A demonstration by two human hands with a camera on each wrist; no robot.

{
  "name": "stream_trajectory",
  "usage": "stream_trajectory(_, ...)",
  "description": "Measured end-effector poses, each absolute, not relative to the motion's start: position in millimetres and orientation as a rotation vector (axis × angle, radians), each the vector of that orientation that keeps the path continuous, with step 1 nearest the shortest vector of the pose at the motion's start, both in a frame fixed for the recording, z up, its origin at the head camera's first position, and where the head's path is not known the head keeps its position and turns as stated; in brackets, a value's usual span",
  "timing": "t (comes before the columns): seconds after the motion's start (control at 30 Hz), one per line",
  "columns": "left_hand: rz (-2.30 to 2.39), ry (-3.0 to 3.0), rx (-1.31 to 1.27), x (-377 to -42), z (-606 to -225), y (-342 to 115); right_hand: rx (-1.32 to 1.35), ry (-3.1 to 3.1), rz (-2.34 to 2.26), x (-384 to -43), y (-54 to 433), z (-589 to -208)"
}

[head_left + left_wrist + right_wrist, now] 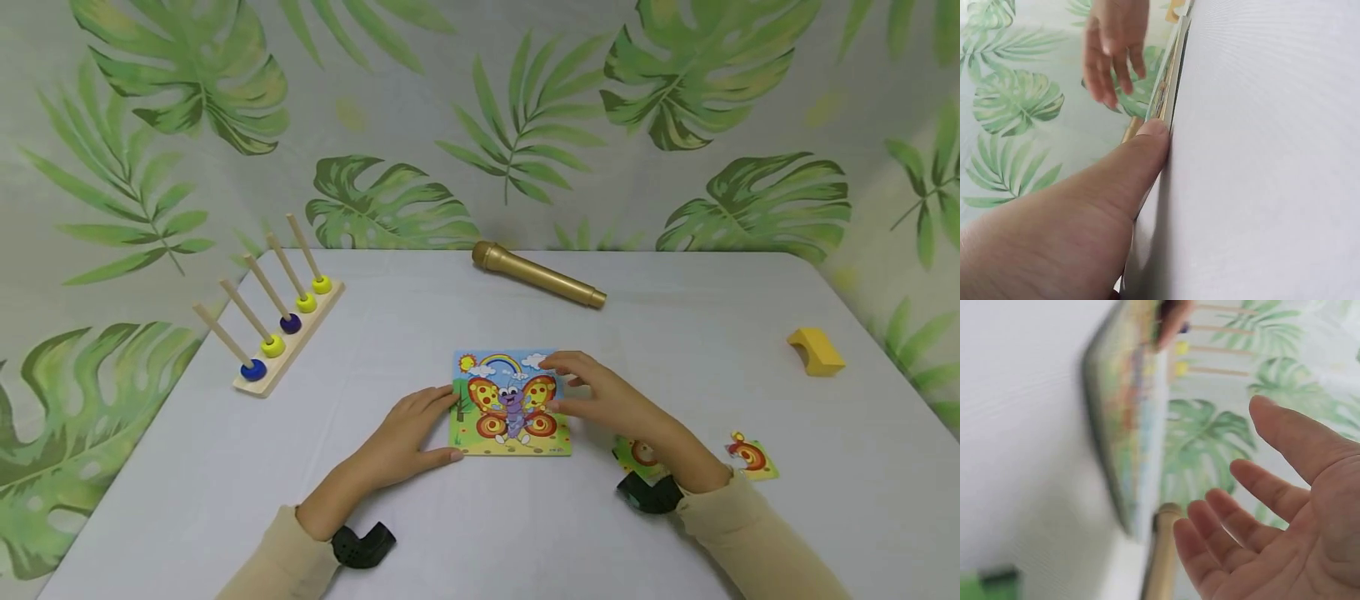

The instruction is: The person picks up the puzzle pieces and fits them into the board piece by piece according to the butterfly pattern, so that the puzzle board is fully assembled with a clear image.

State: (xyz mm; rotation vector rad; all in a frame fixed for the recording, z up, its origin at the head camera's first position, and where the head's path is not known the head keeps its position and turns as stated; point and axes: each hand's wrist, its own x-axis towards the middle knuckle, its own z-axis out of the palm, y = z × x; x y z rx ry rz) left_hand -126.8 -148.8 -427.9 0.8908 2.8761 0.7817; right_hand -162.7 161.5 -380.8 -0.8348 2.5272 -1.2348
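Observation:
A square butterfly puzzle board (512, 423) lies flat on the table in the middle of the head view. At its left edge my left hand (405, 437) rests with extended fingers, and the thumb touches the lower left corner. The left wrist view shows that thumb (1138, 156) against the board's side. Over the board's right side is my right hand (603, 398), its fingers spread and loosely bent. The right wrist view shows nothing in its palm (1335, 519), apart from the board. One puzzle piece (633, 457) lies partly hidden under the right wrist; another piece (759, 462) lies farther right.
A wooden peg stand (296, 343) with blue and yellow beads is at the left. A gold microphone (540, 273) lies near the back edge. At the far right sits a yellow arched block (817, 352). Leaf-patterned cloth (525, 133) hangs behind the white table (390, 325).

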Motion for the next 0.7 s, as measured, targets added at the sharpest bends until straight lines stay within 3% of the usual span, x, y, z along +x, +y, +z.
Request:
stream_trajectory(0.3,0.759,2.873,0.888,-127.1,-427.0,-148.6,-0.888,2.761,-1.151,-126.0,205.5,-350.0)
stream_trajectory(0.7,0.772,2.872,0.898,-127.3,-427.9,-149.1,-0.802,2.7,-1.146,-99.7,240.6,-383.1)
